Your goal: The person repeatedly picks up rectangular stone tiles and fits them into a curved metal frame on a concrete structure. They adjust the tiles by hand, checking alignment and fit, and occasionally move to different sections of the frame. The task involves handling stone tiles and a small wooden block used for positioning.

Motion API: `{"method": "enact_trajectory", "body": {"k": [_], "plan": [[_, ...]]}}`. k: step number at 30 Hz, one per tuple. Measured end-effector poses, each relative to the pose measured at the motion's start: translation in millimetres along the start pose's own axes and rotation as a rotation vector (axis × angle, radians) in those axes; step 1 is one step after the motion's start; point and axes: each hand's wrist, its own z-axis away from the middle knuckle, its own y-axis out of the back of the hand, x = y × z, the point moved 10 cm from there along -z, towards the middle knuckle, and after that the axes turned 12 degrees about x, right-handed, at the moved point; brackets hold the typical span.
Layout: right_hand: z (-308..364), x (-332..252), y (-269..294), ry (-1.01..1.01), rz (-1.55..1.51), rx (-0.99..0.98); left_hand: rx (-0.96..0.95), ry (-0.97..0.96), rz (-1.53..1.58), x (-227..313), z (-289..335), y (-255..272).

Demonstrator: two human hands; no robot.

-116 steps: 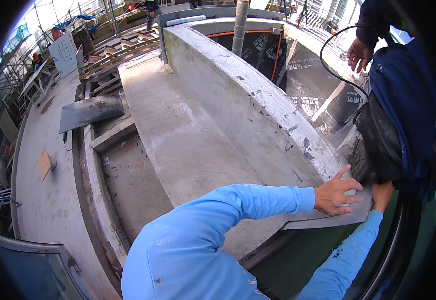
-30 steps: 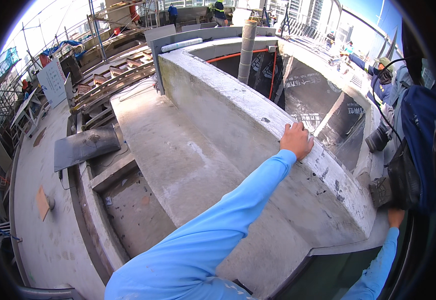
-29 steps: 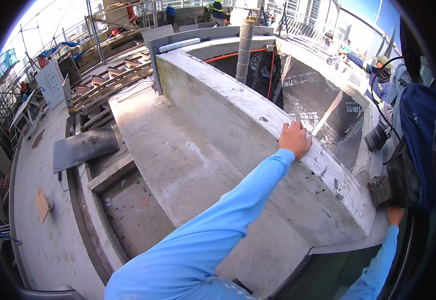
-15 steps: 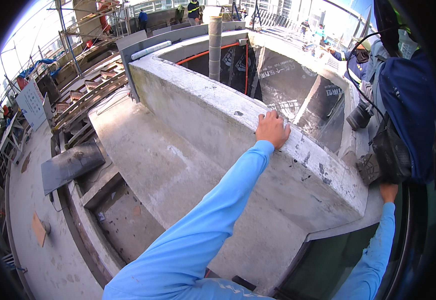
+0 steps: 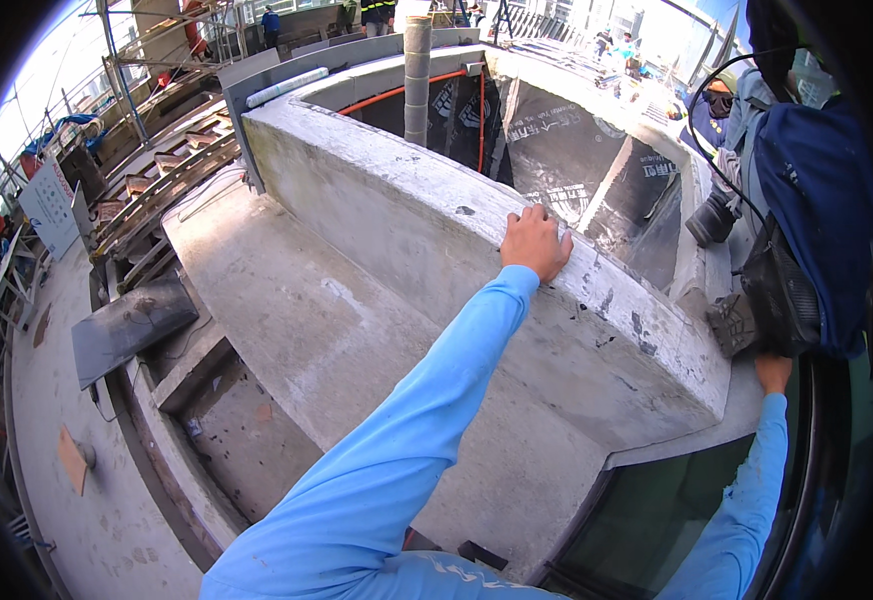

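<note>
My left hand [image 5: 537,246] rests on the white-stained top of a concrete wall [image 5: 397,165], its fingers bent over and gripping the near edge. My left arm, in a light blue sleeve, reaches across the frame to it. Lower at the right, my right hand [image 5: 774,373] is by the wall's end, just under a black mesh-like bag or pouch [image 5: 789,300]. Its fingers are hidden there, so what it touches cannot be made out. Beside it a worn boot [image 5: 735,325] stands on the wall's corner, belonging to another person in dark blue clothing [image 5: 822,210].
Behind the wall drops a pit lined with dark printed membrane [image 5: 567,150], with a grey pipe [image 5: 417,85] upright in it. A concrete ledge [image 5: 347,330] lies on the near side, above dark green glass [image 5: 657,515]. Timber scaffolding [image 5: 172,190] and a dark panel [image 5: 135,328] are at left.
The whole view has shifted slightly, so the wall and ledge sit a little farther left. My left hand stays on the wall top, and my right hand stays by the boot.
</note>
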Motion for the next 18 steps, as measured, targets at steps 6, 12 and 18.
{"method": "enact_trajectory", "body": {"k": [6, 12, 18], "plan": [[-1.9, 10.2, 8.1, -0.061, -0.007, 0.010, 0.000, -0.012, 0.009, 3.7, -0.7, -2.8], [-0.7, 5.5, -4.2, -0.075, -0.025, -0.064, -0.027, -0.011, 0.006, 1.0, -1.1, -1.6], [-0.4, 27.1, 19.2, -0.033, -0.008, 0.014, -0.043, -0.013, 0.043, 15.9, -2.7, -2.9]]}}
